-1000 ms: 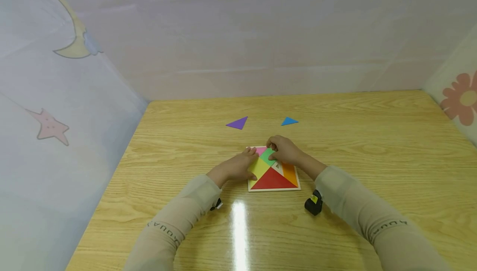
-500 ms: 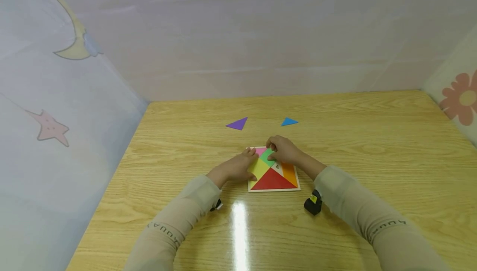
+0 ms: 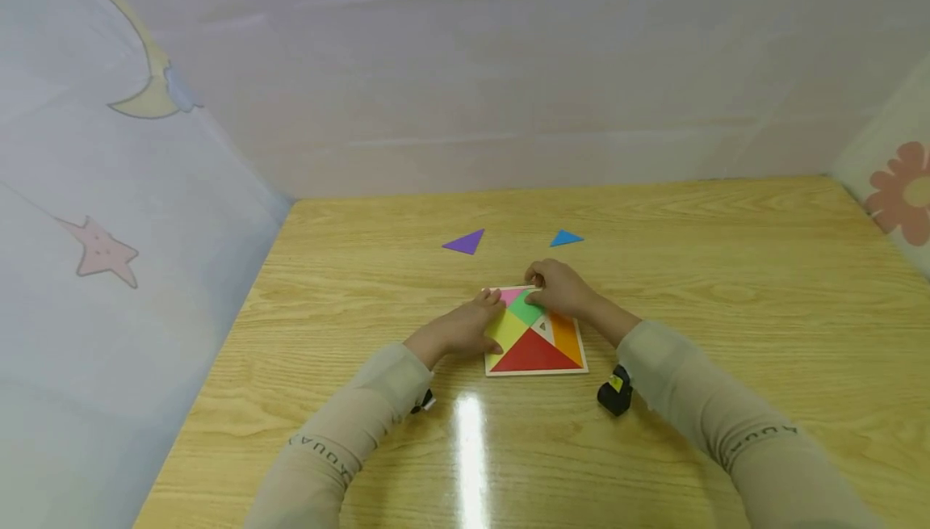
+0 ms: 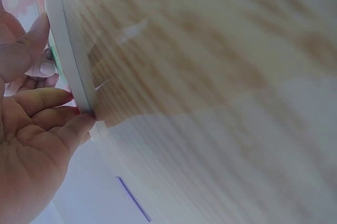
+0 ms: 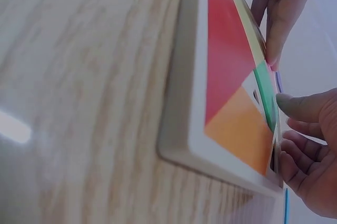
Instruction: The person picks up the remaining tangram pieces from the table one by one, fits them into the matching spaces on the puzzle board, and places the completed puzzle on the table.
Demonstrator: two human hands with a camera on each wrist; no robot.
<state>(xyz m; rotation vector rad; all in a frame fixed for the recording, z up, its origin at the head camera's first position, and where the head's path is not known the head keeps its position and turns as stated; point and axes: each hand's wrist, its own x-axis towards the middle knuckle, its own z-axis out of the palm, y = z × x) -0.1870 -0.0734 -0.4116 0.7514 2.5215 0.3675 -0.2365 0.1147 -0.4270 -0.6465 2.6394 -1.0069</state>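
Observation:
A square tangram board (image 3: 537, 373) with a pale frame lies on the table. Red (image 3: 536, 353), orange (image 3: 567, 340), yellow (image 3: 506, 333) and pink (image 3: 512, 295) pieces lie in it. My left hand (image 3: 459, 329) rests over its left side, fingers extended, thumb on the yellow piece; in the left wrist view the fingertips touch the frame. My right hand (image 3: 563, 288) is at the far edge, thumb on the green piece (image 3: 527, 310), fingers curled beyond it. The green piece's far end is partly hidden. A bare, pale patch (image 5: 253, 91) shows beside it in the right wrist view.
A purple triangle (image 3: 465, 241) and a blue triangle (image 3: 566, 238) lie on the wooden table (image 3: 363, 270) behind the board. Black wrist cameras (image 3: 615, 392) hang under the sleeves. Printed cloth (image 3: 508, 69) stands behind and at both sides.
My right hand has shifted slightly away, toward the board's far edge, with its thumb still on the green piece. The left hand stays in place.

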